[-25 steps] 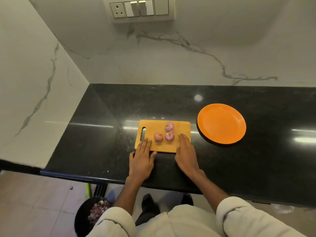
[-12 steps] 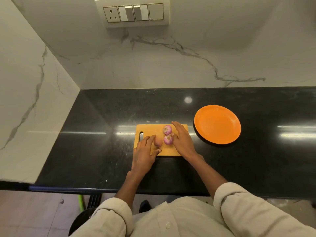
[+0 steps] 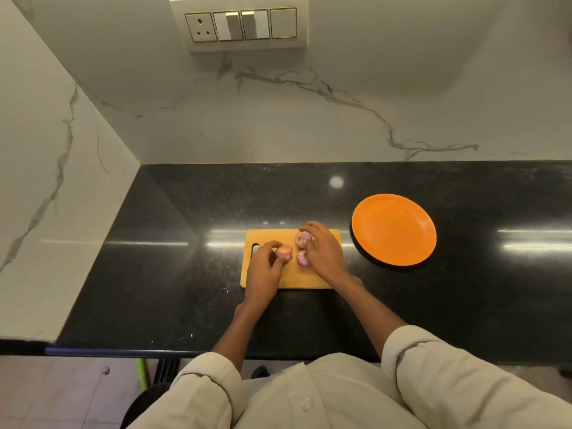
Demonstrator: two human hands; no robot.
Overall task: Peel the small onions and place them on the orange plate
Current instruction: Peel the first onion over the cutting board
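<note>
Head view, single frame. Black stone counter set into a corner of white veined marble wall; switch panel on the back wall at 12 o'clock.

Wooden cutting board lies flat near the centre of the counter, handle slot at its 9 o'clock end. Three small onions on it:
- tan-skinned onion, left of board centre;
- upper purple onion, toward the board's 12 o'clock edge;
- lower purple onion, just below the upper one, the two nearly touching.

Left hand: fingers and thumb curled round the tan-skinned onion from its 8 o'clock side, gripping it. The onion appears to rest on the board.

Right hand: lies over the board's 3 o'clock half, fingers bent, tips against both purple onions from their 3 o'clock side. The index reaches over the top of the upper one. Whether it actually clasps either onion or only touches them cannot be told; the palm hides the contact.

Orange plate: on the counter at 3 o'clock from the board, near it but apart. Nothing lies on it.

Both forearms bare, cream sleeves rolled to the elbow. Dark round container partly visible below the counter edge at 7 o'clock; contents not visible.
</note>
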